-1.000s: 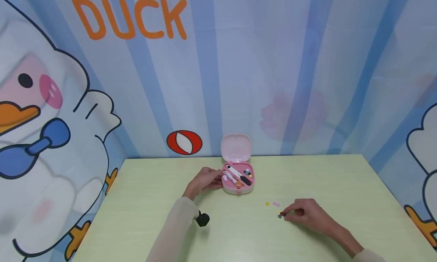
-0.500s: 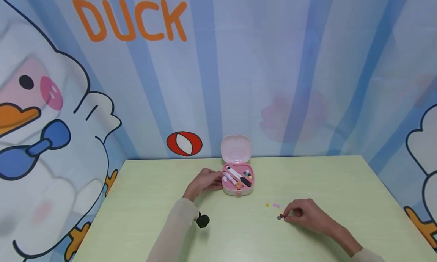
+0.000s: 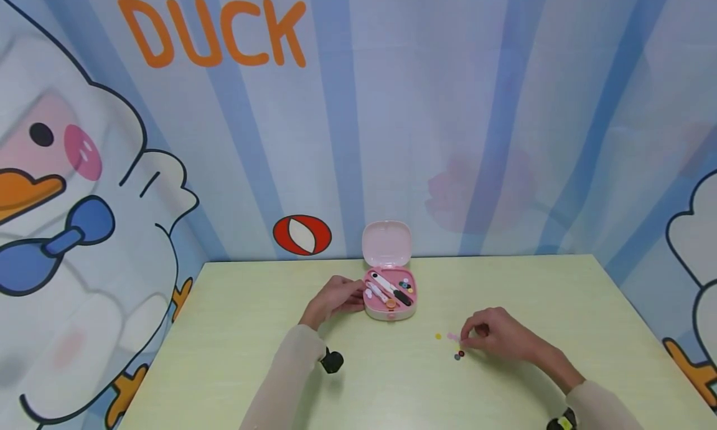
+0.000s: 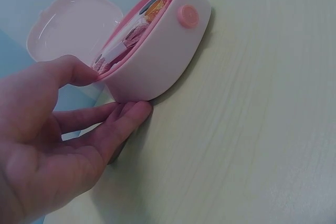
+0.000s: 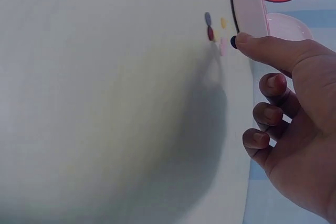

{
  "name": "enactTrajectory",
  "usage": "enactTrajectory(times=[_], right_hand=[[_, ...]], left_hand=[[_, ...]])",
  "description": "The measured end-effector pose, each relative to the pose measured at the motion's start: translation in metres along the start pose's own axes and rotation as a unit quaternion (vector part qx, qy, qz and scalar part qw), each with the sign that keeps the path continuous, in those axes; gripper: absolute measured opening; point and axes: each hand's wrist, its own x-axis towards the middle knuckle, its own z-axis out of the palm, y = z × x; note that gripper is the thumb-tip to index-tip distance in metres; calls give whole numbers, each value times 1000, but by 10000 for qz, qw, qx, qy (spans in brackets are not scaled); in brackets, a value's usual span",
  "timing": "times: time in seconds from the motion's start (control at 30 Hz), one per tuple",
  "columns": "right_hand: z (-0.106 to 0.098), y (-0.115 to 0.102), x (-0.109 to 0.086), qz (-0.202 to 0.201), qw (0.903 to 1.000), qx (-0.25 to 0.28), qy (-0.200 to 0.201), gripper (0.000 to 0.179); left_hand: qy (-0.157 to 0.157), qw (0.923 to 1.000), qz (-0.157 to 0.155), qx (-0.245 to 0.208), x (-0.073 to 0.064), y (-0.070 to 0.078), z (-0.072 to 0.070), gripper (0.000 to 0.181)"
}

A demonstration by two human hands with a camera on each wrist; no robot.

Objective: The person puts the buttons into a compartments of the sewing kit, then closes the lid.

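My left hand (image 3: 335,299) holds the left side of an open pink sewing box (image 4: 163,56). In the left wrist view its thumb lies at the rim and its fingertips press low on the wall. Inside the box are a white tool with a black end (image 3: 402,297), an orange round piece (image 3: 391,303) and several small buttons (image 3: 406,284). My right hand (image 3: 501,335) pinches a small dark button (image 5: 234,41) between thumb and forefinger, above the table. Near it lie a dark red button (image 3: 462,353), a grey button (image 3: 457,357), pink buttons (image 3: 450,336) and a yellow button (image 3: 438,336).
The box's lid (image 3: 386,243) stands raised against the striped backdrop (image 3: 386,106) at the back edge of the pale table (image 3: 252,355). A black wrist camera (image 3: 332,361) sticks out beside the left sleeve.
My right hand has risen from the loose buttons and shifted slightly away from me, with the dark button in its fingertips. The left hand and the box stay in place.
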Motion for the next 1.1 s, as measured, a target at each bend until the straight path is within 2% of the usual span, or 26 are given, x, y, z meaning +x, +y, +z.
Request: enactTrajectory(times=[0.2, 0.57, 0.73, 0.9, 1.0, 1.1], right_hand=[[-8, -5, 25, -7, 9997, -217, -111, 7], [-11, -11, 72, 165, 9994, -263, -146, 7], [-10, -15, 94, 301, 9994, -167, -63, 4], [-7, -17, 113, 267, 9995, -108, 97, 4], [-3, -18, 124, 394, 9990, -80, 175, 4], [2, -19, 132, 708, 9972, -54, 256, 6]], left_hand=[[7, 10000, -28, -29, 1, -1, 0, 40], [-27, 9999, 13, -127, -1, 2, 0, 37], [-22, 10000, -9, -87, 0, 2, -1, 38], [-55, 9999, 4, -108, 1, 1, -1, 38], [-63, 9999, 7, -158, 1, 0, -1, 37], [-60, 9998, -9, -178, 0, -1, -1, 37]])
